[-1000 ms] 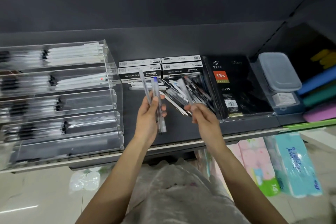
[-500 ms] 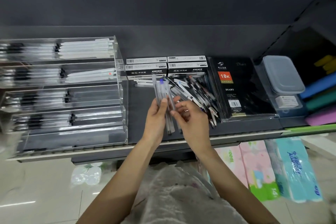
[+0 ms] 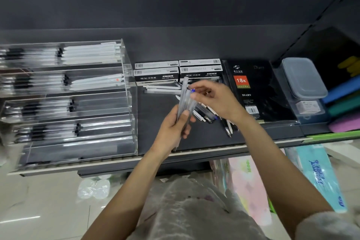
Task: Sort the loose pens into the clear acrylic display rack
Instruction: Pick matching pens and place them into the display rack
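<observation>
From the head view, our left hand (image 3: 173, 122) grips a bundle of clear pens (image 3: 185, 103) upright over the shelf's (image 3: 155, 107) middle. Our right hand (image 3: 214, 99), a moment ago down beside it, now pinches the blue-capped tip, squaring the bundle for the acrylic rack (image 3: 128, 87) at the left edge.

Just right of the right hand (image 3: 216, 99), the black notebook (image 3: 259, 91) carries an orange label reading "18K", with "DIARY" beneath and faint "Diary" at top. Print on the pen boxes (image 3: 156, 74) beyond the hands is too small to read.
</observation>
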`<state>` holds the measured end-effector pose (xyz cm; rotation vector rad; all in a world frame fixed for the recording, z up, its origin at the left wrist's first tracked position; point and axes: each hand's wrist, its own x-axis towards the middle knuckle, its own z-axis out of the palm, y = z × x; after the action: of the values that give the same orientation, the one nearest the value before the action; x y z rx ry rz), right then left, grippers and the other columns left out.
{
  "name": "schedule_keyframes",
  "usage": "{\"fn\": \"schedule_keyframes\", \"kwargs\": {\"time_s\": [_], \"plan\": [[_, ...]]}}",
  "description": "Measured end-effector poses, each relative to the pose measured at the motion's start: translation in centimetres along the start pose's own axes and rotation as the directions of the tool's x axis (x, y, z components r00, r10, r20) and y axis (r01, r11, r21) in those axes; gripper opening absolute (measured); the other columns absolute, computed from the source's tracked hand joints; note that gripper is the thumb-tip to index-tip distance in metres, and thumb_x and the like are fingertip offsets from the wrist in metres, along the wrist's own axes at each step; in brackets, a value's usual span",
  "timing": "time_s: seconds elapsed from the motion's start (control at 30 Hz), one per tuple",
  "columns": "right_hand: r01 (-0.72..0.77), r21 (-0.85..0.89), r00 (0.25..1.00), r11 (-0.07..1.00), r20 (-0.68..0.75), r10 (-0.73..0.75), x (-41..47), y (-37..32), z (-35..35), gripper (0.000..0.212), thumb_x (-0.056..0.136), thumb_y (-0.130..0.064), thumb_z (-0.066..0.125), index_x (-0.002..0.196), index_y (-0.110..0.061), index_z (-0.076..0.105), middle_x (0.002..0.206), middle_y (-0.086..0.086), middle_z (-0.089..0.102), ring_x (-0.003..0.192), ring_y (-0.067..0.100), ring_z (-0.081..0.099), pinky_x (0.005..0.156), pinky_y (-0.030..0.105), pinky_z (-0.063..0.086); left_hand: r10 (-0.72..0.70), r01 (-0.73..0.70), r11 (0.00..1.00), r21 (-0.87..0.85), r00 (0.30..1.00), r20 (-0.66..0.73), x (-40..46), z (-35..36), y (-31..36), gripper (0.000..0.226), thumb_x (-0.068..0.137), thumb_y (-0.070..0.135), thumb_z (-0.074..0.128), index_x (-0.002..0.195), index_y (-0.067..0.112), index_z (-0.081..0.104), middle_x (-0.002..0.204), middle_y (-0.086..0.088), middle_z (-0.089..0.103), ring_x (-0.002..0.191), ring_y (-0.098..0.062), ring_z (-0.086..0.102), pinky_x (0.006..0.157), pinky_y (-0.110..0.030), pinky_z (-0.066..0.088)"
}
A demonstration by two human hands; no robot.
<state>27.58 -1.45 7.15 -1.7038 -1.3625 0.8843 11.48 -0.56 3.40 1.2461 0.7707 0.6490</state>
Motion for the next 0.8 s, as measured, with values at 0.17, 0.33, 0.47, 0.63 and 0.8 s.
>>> {"fn": "schedule_keyframes", "kwargs": {"time_s": [0.17,0.33,0.47,0.63,0.8], "plan": [[-0.052,0.157,0.998,0.986,-0.021,0.056,1.1,-0.4,-1.4,0.014,0.083,-0.006,0.068,0.095,-0.011,0.070,0.084,-0.006,0.068,0.074,-0.003,0.059,0.074,0.012,0.047,-0.037,0.037,0.999,-0.004,0.998,0.052,0.1,-0.1,0.2,0.019,0.102,0.014,0.036,0.112,0.018,0.052,0.077,0.005,0.053,0.053,-0.008,0.039,0.047,-0.019,0.035],[-0.013,0.127,0.981,0.992,-0.188,0.037,1.1,-0.2,-2.5,0.015,0.088,-0.007,0.062,0.085,-0.022,0.064,0.083,-0.002,0.066,0.069,-0.001,0.059,0.061,0.013,0.045,-0.089,0.092,0.996,-0.016,0.989,0.116,0.3,0.0,0.3,0.019,0.102,0.015,0.037,0.114,0.011,0.051,0.080,0.004,0.053,0.053,-0.007,0.039,0.045,-0.018,0.033],[0.038,0.220,0.884,0.975,-0.462,0.070,0.7,-1.0,-4.0,0.018,0.093,-0.006,0.053,0.083,-0.021,0.056,0.070,-0.001,0.060,0.055,0.003,0.058,0.051,0.017,0.045,-0.144,0.152,0.988,-0.037,0.976,0.165,0.3,-0.1,0.1,0.020,0.102,0.016,0.038,0.115,0.019,0.052,0.078,0.005,0.050,0.053,-0.005,0.036,0.042,-0.016,0.029],[0.287,0.333,0.701,0.898,-0.712,0.040,-3.4,-2.6,-3.8,0.008,0.092,0.001,0.054,0.095,-0.006,0.057,0.087,0.008,0.064,0.080,0.021,0.069,0.076,0.027,0.056,-0.164,0.167,0.947,-0.274,0.986,0.036,1.2,-0.2,-0.1,0.029,0.102,0.017,0.036,0.125,0.008,0.052,0.074,0.005,0.044,0.049,-0.003,0.032,0.039,-0.013,0.026],[0.172,0.529,0.722,0.831,-0.642,0.259,-6.5,-0.5,3.5,0.016,0.084,0.012,0.059,0.083,-0.004,0.058,0.085,0.008,0.070,0.085,0.022,0.070,0.080,0.028,0.053,-0.124,0.064,0.905,-0.421,0.985,-0.118,2.4,0.9,0.7,0.028,0.100,0.028,0.040,0.109,0.014,0.062,0.065,0.010,0.041,0.045,-0.002,0.029,0.036,-0.013,0.025]]}}
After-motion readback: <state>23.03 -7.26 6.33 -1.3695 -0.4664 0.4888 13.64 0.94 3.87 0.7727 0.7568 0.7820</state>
